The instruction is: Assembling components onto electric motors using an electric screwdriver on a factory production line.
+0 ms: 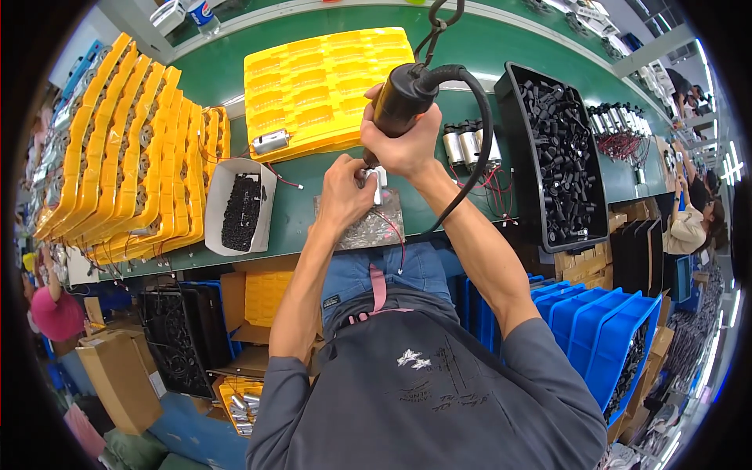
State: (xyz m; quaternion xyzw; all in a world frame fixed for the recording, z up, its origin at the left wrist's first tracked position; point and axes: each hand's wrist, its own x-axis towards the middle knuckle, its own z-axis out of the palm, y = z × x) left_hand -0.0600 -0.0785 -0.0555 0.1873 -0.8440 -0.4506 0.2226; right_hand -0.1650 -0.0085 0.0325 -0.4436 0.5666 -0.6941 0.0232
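My right hand (407,145) is wrapped round a black electric screwdriver (398,102), which points down and hangs from a hook with a thick black cable. Its tip meets a small silver-white motor (379,189), though fingers partly hide the contact. The fingers of my left hand (345,192) grip this motor from the left. Thin red and dark wires run from it toward me. Beneath lies a shiny, clear-wrapped pad (364,233) at the bench's near edge. Another silver motor (270,142) rests on the near left corner of a yellow moulded tray (321,82).
Tall stacked yellow trays (117,157) stand left, beside a white box (265,196) of small black pieces. To the right are upright wired motors (470,147) and a black crate (603,211) of black parts. Blue crates (587,321) sit below. People work at far right.
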